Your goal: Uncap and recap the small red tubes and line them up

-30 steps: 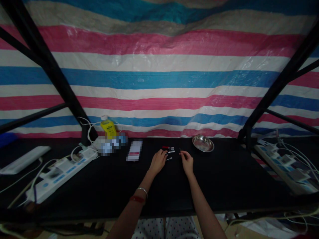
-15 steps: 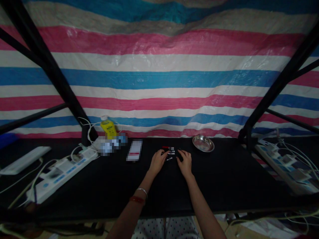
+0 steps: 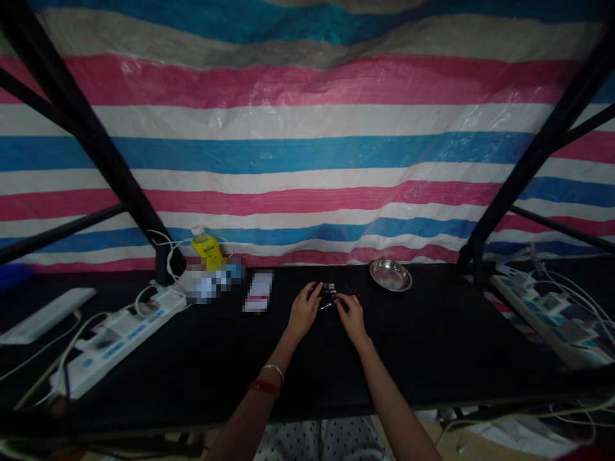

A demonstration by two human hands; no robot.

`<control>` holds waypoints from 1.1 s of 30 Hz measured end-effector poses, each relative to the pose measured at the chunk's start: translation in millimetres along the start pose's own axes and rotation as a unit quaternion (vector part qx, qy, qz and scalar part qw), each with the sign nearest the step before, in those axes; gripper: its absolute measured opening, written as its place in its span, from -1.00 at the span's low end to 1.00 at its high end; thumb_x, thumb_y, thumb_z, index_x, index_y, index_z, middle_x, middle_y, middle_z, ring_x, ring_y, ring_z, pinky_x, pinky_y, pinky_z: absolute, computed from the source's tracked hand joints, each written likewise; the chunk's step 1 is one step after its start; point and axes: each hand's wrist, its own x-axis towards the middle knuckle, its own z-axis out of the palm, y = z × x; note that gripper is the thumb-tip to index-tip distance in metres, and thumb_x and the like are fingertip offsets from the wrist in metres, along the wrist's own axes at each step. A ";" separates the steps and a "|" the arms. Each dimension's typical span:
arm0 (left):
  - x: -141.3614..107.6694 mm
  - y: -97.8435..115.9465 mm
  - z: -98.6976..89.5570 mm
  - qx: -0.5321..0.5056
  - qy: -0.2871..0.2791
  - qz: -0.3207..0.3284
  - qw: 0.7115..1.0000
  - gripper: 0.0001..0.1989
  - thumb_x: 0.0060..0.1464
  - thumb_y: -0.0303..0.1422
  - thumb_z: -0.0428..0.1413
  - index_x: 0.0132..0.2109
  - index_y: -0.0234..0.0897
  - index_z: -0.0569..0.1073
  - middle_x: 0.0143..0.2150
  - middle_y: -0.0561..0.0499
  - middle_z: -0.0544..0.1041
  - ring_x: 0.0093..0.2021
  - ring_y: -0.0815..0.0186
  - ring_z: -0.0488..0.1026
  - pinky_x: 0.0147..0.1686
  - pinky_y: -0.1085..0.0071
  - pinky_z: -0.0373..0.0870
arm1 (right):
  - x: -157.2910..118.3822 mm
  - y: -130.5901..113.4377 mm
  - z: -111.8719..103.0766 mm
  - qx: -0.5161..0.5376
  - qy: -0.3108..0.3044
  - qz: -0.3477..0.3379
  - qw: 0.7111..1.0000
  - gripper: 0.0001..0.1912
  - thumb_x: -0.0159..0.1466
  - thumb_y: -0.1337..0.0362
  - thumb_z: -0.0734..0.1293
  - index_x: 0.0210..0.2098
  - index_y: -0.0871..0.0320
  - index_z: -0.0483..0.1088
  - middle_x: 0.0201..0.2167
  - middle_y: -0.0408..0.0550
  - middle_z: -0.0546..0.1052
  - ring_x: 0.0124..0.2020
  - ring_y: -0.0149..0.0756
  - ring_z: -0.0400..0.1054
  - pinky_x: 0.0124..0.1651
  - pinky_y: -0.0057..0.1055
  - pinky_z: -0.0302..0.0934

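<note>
With the round metal dish as landmark, a white power strip lies far to its left, then a yellow bottle and a flat, phone-like slab, blurred over, nearer the dish on the black desk. Left of the dish comes the left hand, fingers curled, tips at a small red piece; whether it pinches anything, I cannot tell. Just right of those fingertips, though still left of the dish, lie several slim silver pieces. The right hand, between these and the dish, has its bent fingertips close by them; its grip is hidden too. A dark-and-red piece lies past its fingers, dishward. All these small pieces look light, stiff and smooth, so probably quick to roll or slip; fingertip and thumb at mid-length should suit best. Well right of the dish sits another power strip
</note>
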 end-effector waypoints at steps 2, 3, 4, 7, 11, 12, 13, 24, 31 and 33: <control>0.7 1.7 -1.1 -0.005 -0.007 -0.001 1.000 -0.56 0.20 -0.38 -0.09 0.22 -0.14 0.14 0.12 -0.14 0.26 -0.02 0.26 0.34 -0.03 0.26 0.36 | 0.0 1.0 0.0 -0.002 0.007 0.008 1.000 -0.74 0.23 0.25 0.20 -0.15 0.12 0.44 -0.25 0.01 0.52 -0.21 -0.24 0.35 -0.12 -0.28 0.24; 1.0 2.2 -1.6 -0.005 -0.015 0.002 1.000 -0.56 0.20 -0.38 -0.09 0.22 -0.14 0.15 0.12 -0.14 0.25 -0.02 0.25 0.34 -0.03 0.26 0.36 | 0.0 1.6 0.2 -0.008 0.010 0.009 1.000 -0.75 0.23 0.25 0.21 -0.17 0.12 0.45 -0.26 0.01 0.52 -0.21 -0.23 0.34 -0.11 -0.27 0.23; 1.2 2.4 -1.9 -0.004 -0.024 0.007 1.000 -0.57 0.19 -0.37 -0.08 0.21 -0.15 0.17 0.12 -0.14 0.26 -0.01 0.24 0.33 -0.03 0.25 0.35 | 0.0 2.2 0.5 -0.017 0.011 0.009 1.000 -0.75 0.22 0.24 0.22 -0.18 0.13 0.46 -0.27 0.00 0.53 -0.22 -0.23 0.34 -0.11 -0.26 0.22; 1.4 1.4 -1.4 -0.003 -0.065 0.027 0.998 -0.65 0.17 -0.37 -0.05 0.11 -0.17 0.30 0.05 -0.12 0.33 -0.01 0.23 0.33 -0.07 0.27 0.35 | -0.1 3.4 1.3 -0.048 -0.001 0.008 0.999 -0.77 0.20 0.24 0.24 -0.20 0.12 0.47 -0.30 -0.02 0.54 -0.26 -0.23 0.31 -0.11 -0.26 0.19; 1.7 -0.8 0.6 0.007 -0.126 0.018 0.992 -0.73 0.19 -0.38 -0.06 0.00 -0.17 0.40 -0.12 -0.07 0.42 -0.13 0.27 0.38 -0.14 0.30 0.34 | 0.3 2.0 -1.0 -0.089 -0.025 0.011 0.996 -0.76 0.21 0.26 0.23 -0.17 0.09 0.47 -0.28 -0.04 0.55 -0.23 -0.21 0.28 -0.12 -0.27 0.14; 1.8 -1.2 1.0 0.011 -0.133 0.006 0.991 -0.73 0.19 -0.38 -0.06 0.00 -0.17 0.40 -0.14 -0.05 0.43 -0.15 0.28 0.38 -0.15 0.30 0.33 | 0.6 1.2 -2.4 -0.101 -0.026 0.017 0.994 -0.74 0.21 0.26 0.23 -0.15 0.08 0.46 -0.25 -0.03 0.55 -0.21 -0.21 0.28 -0.11 -0.27 0.12; 2.0 -1.5 1.3 0.013 -0.136 -0.007 0.991 -0.73 0.19 -0.38 -0.07 0.00 -0.18 0.39 -0.16 -0.04 0.43 -0.16 0.29 0.38 -0.16 0.31 0.32 | 0.9 0.6 -4.0 -0.114 -0.024 0.026 0.993 -0.72 0.21 0.26 0.23 -0.12 0.07 0.45 -0.22 -0.03 0.54 -0.18 -0.20 0.27 -0.10 -0.27 0.11; 2.5 -1.5 3.0 0.003 -0.142 -0.043 0.989 -0.78 0.20 -0.38 -0.09 -0.11 -0.24 0.41 -0.20 -0.02 0.42 -0.17 0.28 0.35 -0.17 0.31 0.26 | -4.9 12.4 -3.6 -0.253 0.007 0.110 0.961 -0.22 0.10 -0.17 0.23 0.15 0.21 0.17 0.09 0.32 0.25 0.08 0.13 0.11 0.00 -0.03 0.01; 3.5 -2.8 3.4 0.000 -0.154 -0.050 0.987 -0.72 0.16 -0.16 -0.03 -0.16 -0.23 0.45 -0.21 -0.02 0.42 -0.17 0.27 0.35 -0.17 0.31 0.25 | 4.5 26.0 -0.7 -0.233 0.027 0.118 0.965 -0.45 0.21 -0.05 0.15 0.07 0.15 0.29 0.06 0.29 0.29 0.07 0.09 0.12 -0.01 0.00 0.00; 3.4 -3.1 3.4 -0.004 -0.164 -0.048 0.985 -0.65 0.07 -0.07 0.03 -0.16 -0.23 0.45 -0.20 -0.02 0.42 -0.16 0.25 0.35 -0.16 0.30 0.24 | 9.8 28.5 -0.8 -0.235 0.027 0.115 0.965 -0.51 0.23 -0.01 0.16 0.04 0.12 0.32 0.05 0.26 0.31 0.06 0.07 0.13 -0.01 -0.01 0.01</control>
